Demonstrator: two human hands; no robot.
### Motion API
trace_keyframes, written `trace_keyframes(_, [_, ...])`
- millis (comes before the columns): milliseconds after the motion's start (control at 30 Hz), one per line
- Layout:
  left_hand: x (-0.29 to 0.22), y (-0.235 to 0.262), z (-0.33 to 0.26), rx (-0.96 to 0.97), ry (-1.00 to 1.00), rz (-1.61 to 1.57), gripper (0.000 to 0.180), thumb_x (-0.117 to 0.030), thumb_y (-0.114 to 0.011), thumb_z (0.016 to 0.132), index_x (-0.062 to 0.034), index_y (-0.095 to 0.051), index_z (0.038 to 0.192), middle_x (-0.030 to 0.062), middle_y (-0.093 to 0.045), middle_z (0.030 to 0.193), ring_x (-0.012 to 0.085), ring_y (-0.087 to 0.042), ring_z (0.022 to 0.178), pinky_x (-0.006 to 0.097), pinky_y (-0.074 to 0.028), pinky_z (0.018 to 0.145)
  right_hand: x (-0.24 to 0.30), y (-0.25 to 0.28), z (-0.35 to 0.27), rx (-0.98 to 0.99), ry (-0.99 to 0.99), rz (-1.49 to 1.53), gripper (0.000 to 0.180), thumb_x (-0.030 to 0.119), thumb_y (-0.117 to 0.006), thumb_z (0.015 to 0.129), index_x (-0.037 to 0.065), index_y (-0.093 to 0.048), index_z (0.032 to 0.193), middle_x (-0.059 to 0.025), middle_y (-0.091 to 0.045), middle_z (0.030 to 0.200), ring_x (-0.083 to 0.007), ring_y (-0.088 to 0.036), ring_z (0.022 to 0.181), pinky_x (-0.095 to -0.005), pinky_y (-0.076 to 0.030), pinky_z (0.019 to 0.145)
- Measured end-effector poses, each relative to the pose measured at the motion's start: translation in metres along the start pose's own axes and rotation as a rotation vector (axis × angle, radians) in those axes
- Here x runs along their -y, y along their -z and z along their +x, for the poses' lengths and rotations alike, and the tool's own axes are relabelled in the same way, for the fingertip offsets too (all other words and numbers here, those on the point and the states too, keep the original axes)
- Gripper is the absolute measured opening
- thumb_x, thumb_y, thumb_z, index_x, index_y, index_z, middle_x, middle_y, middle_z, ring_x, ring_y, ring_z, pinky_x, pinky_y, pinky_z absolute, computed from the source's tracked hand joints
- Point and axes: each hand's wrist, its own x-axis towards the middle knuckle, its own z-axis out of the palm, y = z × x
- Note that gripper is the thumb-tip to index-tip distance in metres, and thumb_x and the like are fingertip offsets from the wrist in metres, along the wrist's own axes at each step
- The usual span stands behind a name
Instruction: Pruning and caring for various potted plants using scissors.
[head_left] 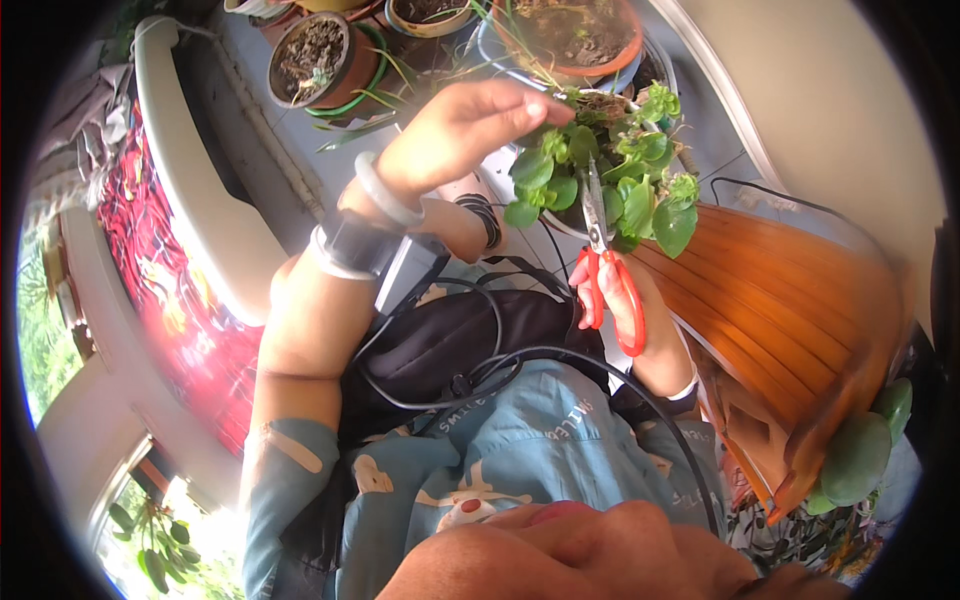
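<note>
My right hand [635, 315] grips a pair of scissors [603, 235] by its red handles, fingers wrapped through and around them. The metal blades point away from me, up among the leaves of a green potted plant [640, 190] with rounded leaves; how far apart the blades are is hard to tell. At the plant's left side is my left hand [490, 125], its fingers stretched together over the foliage. The fingertips meet the leaves at the edge, and I cannot make out anything held between them. The plant's pale pot is mostly hidden beneath the leaves.
Beyond the plant stand a large terracotta pot [600, 65] and a brown pot [310, 65] on a green saucer. A slatted wooden stool or bench [780, 300] is close on the right. Black cables [500, 350] run across my lap. A red patterned fabric [180, 300] lies at left.
</note>
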Motion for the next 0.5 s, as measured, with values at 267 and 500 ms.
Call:
trace_keyframes(267, [-0.013,0.001,-0.004,0.046,0.136,0.239,0.023,-0.018,-0.058,0.09,0.002,-0.067,0.084,0.0068,-0.064,0.084,0.0128,-0.058,0.079,0.027,-0.046,0.073,0.02,-0.001,0.012,0.01,-0.024,-0.001,0.043,0.04,-0.044,0.095,-0.001,-0.053,0.089,-0.0032,-0.047,0.063,-0.009,-0.043,0.049,-0.0228,-0.043,0.048])
trace_keyframes(500, [-0.008,-0.004,-0.004,-0.121,0.073,0.387,0.019,-0.01,-0.073,0.074,-0.0039,-0.068,0.091,0.0059,-0.057,0.097,0.0158,-0.056,0.09,0.028,-0.044,0.082,0.019,-0.006,0.018,0.028,-0.102,0.148,0.052,0.046,-0.033,0.096,-0.001,-0.053,0.087,-0.0047,-0.047,0.062,-0.0117,-0.048,0.048,-0.0247,-0.046,0.049])
